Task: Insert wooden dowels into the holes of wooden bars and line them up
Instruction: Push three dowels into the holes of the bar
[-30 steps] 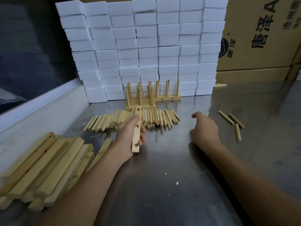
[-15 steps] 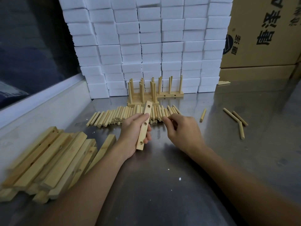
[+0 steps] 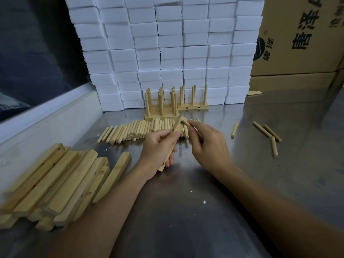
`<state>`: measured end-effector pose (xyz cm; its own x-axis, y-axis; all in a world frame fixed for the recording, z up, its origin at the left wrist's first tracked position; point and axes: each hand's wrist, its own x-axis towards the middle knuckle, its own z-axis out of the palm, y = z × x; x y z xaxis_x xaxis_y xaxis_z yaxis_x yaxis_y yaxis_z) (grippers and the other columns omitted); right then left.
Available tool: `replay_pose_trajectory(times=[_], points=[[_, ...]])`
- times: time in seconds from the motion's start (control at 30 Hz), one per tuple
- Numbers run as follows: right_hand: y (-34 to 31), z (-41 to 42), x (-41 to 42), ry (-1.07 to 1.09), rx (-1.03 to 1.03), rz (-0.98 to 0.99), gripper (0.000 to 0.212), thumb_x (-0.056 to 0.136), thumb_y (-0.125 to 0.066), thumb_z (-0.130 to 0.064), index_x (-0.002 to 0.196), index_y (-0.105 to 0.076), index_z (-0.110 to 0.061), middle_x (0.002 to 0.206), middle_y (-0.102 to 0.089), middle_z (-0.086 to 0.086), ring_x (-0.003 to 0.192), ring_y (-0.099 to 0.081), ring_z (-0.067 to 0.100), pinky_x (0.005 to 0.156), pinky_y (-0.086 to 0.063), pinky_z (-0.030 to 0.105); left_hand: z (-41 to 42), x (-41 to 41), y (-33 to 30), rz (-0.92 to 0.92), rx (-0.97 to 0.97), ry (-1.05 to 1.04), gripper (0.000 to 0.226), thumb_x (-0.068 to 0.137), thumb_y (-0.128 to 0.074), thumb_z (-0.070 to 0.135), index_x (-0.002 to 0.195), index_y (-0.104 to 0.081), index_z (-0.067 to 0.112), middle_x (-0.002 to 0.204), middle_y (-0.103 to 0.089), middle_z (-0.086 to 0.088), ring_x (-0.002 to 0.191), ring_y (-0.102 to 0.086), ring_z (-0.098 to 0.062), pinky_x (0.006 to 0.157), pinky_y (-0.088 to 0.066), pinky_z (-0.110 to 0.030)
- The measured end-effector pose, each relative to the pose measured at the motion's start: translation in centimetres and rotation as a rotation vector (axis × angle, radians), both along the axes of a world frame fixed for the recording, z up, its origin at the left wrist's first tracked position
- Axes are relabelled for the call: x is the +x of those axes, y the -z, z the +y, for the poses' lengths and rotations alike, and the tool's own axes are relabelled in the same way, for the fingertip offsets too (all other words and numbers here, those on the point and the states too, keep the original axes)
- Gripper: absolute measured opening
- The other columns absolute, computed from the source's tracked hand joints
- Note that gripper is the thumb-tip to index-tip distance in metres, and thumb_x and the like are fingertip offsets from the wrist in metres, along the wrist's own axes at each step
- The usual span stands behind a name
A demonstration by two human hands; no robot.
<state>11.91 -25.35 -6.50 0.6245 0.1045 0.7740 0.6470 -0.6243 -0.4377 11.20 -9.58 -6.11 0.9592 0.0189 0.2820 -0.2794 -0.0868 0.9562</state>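
Left hand [image 3: 158,148] grips the bar [image 3: 174,138] tilted, top hole exposed; right hand [image 3: 208,144] pinches a dowel [image 3: 186,123] at that hole, centre frame.

I note bare pale wood, matt, on bars [image 3: 55,183] and dowels [image 3: 130,129]; table [image 3: 186,211] glossy brushed metal; blocks [image 3: 167,53] white foam; boxes [image 3: 301,34] brown cardboard.

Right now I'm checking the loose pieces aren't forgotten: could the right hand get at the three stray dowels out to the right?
Probably yes. The three stray dowels lie in the open on the metal table, nothing between them and the right hand. But its grip holds a dowel at the bar, so that comes first.
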Motion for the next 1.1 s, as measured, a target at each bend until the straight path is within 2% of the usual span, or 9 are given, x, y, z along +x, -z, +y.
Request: replay_pose_trajectory(times=[0.13,0.3,0.43,0.57,0.67,0.8,0.93,1.03,1.1], points=[[0.0,-0.1,0.1,0.003,-0.023,-0.002,0.024,0.1,-0.057,-0.018,0.117,-0.071,-0.008,0.083,-0.068,0.007,0.068,-0.058,0.022,0.06,-0.051,0.043,-0.1,-0.1,0.1,-0.037,0.047,-0.036,0.031,0.097,-0.062,0.024,0.066,-0.069,0.022,0.056,-0.054,-0.006,0.037,-0.049,-0.027,0.035,-0.035,-0.025],[-0.2,-0.2,-0.2,0.078,-0.104,-0.046,0.022,0.098,-0.061,-0.018,0.114,-0.074,-0.012,0.073,-0.063,0.007,0.058,-0.053,0.022,0.047,-0.046,0.037,-0.3,-0.1,0.6,-0.241,0.261,-0.159,0.038,0.096,-0.061,0.024,0.065,-0.056,0.002,0.055,-0.05,-0.017,0.041,-0.047,-0.031,0.041,-0.034,-0.032],[-0.5,-0.8,-0.3,0.144,-0.168,-0.083,0.019,0.095,-0.061,-0.016,0.106,-0.076,-0.01,0.069,-0.059,0.007,0.051,-0.051,0.026,0.041,-0.045,0.035,-0.6,-0.3,0.6,-0.422,0.425,-0.232,0.041,0.093,-0.063,0.017,0.056,-0.045,0.017,0.048,-0.035,0.01,0.046,-0.033,-0.008,0.045,-0.028,-0.028],[-0.5,-1.0,-0.6,0.197,-0.248,-0.083,0.015,0.093,-0.062,-0.014,0.099,-0.075,-0.01,0.068,-0.058,0.006,0.052,-0.051,0.027,0.041,-0.046,0.036,-0.5,-0.5,0.4,-0.585,0.602,-0.285,0.036,0.09,-0.067,0.013,0.061,-0.046,0.017,0.049,-0.036,0.013,0.044,-0.036,-0.011,0.045,-0.03,-0.025],[-0.5,-0.8,-0.9,0.204,-0.271,-0.073,0.01,0.09,-0.064,-0.011,0.093,-0.073,-0.009,0.068,-0.059,0.005,0.051,-0.051,0.025,0.041,-0.044,0.033,-0.4,-0.6,0.4,-0.625,0.676,-0.298,0.031,0.089,-0.068,0.012,0.063,-0.052,0.013,0.05,-0.04,0.006,0.044,-0.039,-0.017,0.044,-0.033,-0.029],[-0.5,-0.4,-1.1,0.182,-0.198,-0.083,0.017,0.088,-0.057,-0.014,0.087,-0.072,-0.007,0.067,-0.062,0.005,0.05,-0.052,0.026,0.041,-0.04,0.031,-0.6,-0.9,0.2,-0.649,0.676,-0.306,0.034,0.088,-0.068,0.012,0.062,-0.048,0.013,0.05,-0.037,0.007,0.044,-0.036,-0.016,0.045,-0.029,-0.026],[-0.2,-0.3,-0.5,0.192,-0.099,0.023,0.024,0.093,-0.05,-0.018,0.082,-0.069,-0.009,0.066,-0.064,0.006,0.055,-0.057,0.028,0.046,-0.037,0.03,-0.7,-0.8,0.3,-0.667,0.677,-0.281,0.03,0.089,-0.063,0.017,0.063,-0.053,0.007,0.051,-0.043,0.001,0.045,-0.041,-0.021,0.046,-0.035,-0.033],[-0.1,-0.4,-0.4,0.086,0.053,0.108,0.011,0.096,-0.059,-0.012,0.095,-0.069,-0.009,0.07,-0.069,0.007,0.059,-0.062,0.025,0.054,-0.052,0.039,-0.9,-0.8,0.3,-0.626,0.649,-0.256,0.029,0.089,-0.061,0.017,0.063,-0.048,0.016,0.05,-0.038,0.008,0.045,-0.038,-0.015,0.046,-0.032,-0.027],[-0.6,-0.3,-0.4,-0.005,0.209,0.2,0.003,0.095,-0.065,-0.014,0.098,-0.065,-0.014,0.069,-0.07,0.005,0.06,-0.065,0.022,0.057,-0.057,0.039,-0.7,-0.6,0.4,-0.539,0.583,-0.246,0.03,0.087,-0.058,0.017,0.061,-0.045,0.019,0.048,-0.037,0.01,0.045,-0.037,-0.014,0.045,-0.028,-0.021]])
